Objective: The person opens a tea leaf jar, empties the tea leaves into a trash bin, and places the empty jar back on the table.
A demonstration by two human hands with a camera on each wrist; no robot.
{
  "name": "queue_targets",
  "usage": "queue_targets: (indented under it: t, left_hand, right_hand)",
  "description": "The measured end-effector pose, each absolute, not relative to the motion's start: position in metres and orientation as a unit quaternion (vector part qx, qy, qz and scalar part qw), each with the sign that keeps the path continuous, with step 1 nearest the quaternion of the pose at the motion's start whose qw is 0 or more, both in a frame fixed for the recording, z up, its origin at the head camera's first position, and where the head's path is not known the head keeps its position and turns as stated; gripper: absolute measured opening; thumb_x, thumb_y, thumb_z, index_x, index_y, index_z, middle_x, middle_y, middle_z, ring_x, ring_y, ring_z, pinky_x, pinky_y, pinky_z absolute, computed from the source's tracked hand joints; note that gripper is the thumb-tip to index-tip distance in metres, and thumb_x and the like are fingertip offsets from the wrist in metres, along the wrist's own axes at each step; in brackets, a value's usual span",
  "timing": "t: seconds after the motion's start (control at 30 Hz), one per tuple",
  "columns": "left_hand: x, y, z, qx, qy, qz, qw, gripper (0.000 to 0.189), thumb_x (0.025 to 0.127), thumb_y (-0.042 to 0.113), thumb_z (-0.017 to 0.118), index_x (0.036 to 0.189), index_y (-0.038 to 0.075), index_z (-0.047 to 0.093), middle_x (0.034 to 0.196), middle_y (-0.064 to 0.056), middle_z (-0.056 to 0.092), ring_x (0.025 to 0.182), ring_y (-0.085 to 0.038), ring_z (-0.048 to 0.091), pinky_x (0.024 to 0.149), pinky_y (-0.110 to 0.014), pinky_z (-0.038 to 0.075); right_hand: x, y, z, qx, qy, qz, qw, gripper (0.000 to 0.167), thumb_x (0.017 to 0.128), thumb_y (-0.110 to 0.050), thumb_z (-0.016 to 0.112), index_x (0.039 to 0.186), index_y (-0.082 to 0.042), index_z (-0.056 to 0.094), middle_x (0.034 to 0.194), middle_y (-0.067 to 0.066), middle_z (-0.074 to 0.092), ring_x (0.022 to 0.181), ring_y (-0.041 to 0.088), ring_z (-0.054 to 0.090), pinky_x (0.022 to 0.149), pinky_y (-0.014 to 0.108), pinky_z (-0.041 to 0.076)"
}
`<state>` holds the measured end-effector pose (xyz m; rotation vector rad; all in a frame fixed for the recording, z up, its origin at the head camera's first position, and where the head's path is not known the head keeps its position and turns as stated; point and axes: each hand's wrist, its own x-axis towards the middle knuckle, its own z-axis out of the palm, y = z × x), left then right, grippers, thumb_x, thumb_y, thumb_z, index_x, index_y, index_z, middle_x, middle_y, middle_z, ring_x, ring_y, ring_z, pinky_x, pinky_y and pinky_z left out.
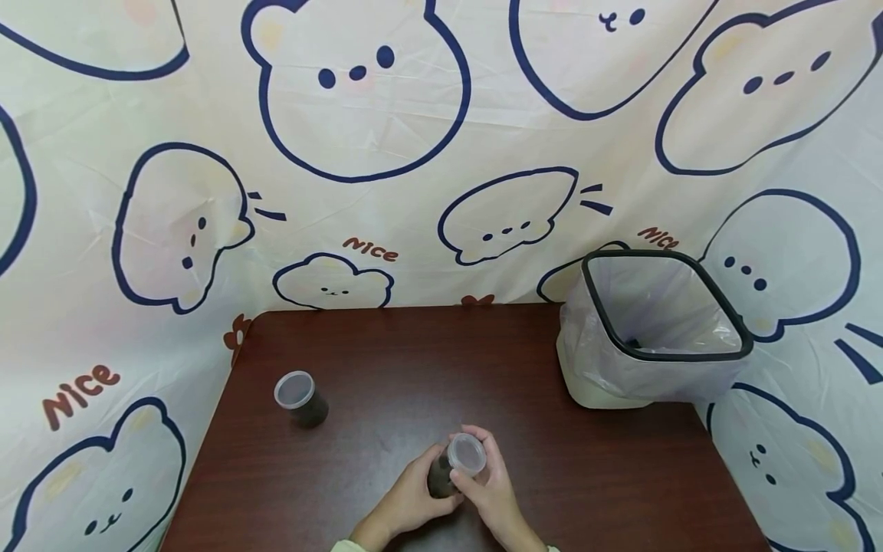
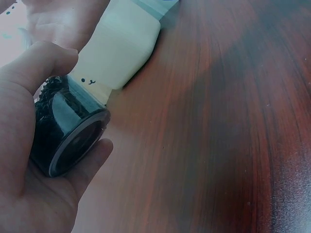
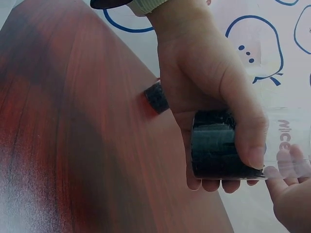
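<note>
A clear plastic cup [image 1: 441, 477] with dark contents and a pale, translucent round top is tilted between both hands near the table's front. My left hand [image 1: 412, 497] grips its dark lower body, thumb on one side and fingers round the other; the left wrist view shows the cup's base [image 2: 80, 144] facing outward. At the cup's upper end, my right hand [image 1: 494, 491] holds the rim, its thumb on the near side and fingers on the far side. A second similar cup [image 1: 308, 408] stands upright on the table to the left, apart from both hands.
A cream bin [image 1: 579, 383] with a dark rim and a translucent bag liner stands at the table's back right. The dark brown wooden table [image 1: 400, 353] meets a cartoon-printed cloth [image 1: 414, 207] at its back and sides.
</note>
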<state>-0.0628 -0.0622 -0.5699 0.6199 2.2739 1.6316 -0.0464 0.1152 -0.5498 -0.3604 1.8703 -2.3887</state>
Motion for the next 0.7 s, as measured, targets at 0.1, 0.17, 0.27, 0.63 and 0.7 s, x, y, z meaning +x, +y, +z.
queue_targets:
  t: [0.1, 0.17, 0.27, 0.63, 0.7]
  left_hand:
    - [-0.0622, -0.0622, -0.5682, 0.21, 0.785, 0.566, 0.139, 0.053, 0.085, 0.025, 0.083, 0.129, 0.016, 0.056, 0.121, 0.003, 0.064, 0.105, -0.009, 0.06, 0.091, -0.03, 0.049]
    - [-0.0619, -0.062, -0.5671, 0.208, 0.785, 0.566, 0.139, 0.052, 0.084, 0.025, 0.083, 0.129, 0.017, 0.056, 0.121, 0.003, 0.064, 0.106, -0.01, 0.06, 0.091, -0.03, 0.049]
    - [-0.0616, -0.0618, -0.5658, 0.207, 0.785, 0.567, 0.142, 0.052, 0.085, 0.026, 0.083, 0.128, 0.017, 0.056, 0.122, 0.002, 0.064, 0.106, -0.01, 0.06, 0.091, -0.03, 0.049]
    - [-0.0624, -0.0612, -0.569, 0.21, 0.785, 0.564, 0.147, 0.054, 0.086, 0.027, 0.081, 0.13, 0.011, 0.055, 0.12, 0.002, 0.064, 0.103, -0.009, 0.061, 0.089, -0.029, 0.049]
    - [-0.0624, -0.0611, -0.5694, 0.208, 0.784, 0.566, 0.148, 0.055, 0.086, 0.027, 0.082, 0.131, 0.011, 0.055, 0.12, 0.003, 0.063, 0.103, -0.01, 0.061, 0.09, -0.029, 0.049]
  right_hand:
    - [-0.0465, 0.1152, -0.5503, -0.129, 0.598, -0.79, 0.04, 0.075, 0.092, 0.004, 0.069, 0.148, 0.012, 0.02, 0.138, 0.006, 0.056, 0.127, 0.015, 0.052, 0.107, 0.025, 0.038]
    - [-0.0466, 0.1148, -0.5508, -0.133, 0.594, -0.793, 0.037, 0.076, 0.092, 0.004, 0.07, 0.148, 0.01, 0.02, 0.138, 0.004, 0.056, 0.126, 0.013, 0.052, 0.107, 0.024, 0.039]
    - [-0.0462, 0.1137, -0.5515, -0.134, 0.587, -0.798, 0.029, 0.072, 0.092, 0.004, 0.07, 0.145, 0.01, 0.022, 0.138, 0.005, 0.056, 0.125, 0.013, 0.053, 0.105, 0.024, 0.041]
    - [-0.0447, 0.1128, -0.5521, -0.119, 0.612, -0.782, 0.015, 0.061, 0.092, 0.006, 0.067, 0.136, 0.015, 0.026, 0.138, 0.022, 0.052, 0.128, 0.018, 0.052, 0.108, 0.028, 0.038]
    - [-0.0446, 0.113, -0.5519, -0.118, 0.61, -0.783, 0.02, 0.061, 0.093, 0.006, 0.067, 0.137, 0.015, 0.026, 0.138, 0.016, 0.054, 0.128, 0.016, 0.052, 0.109, 0.027, 0.037]
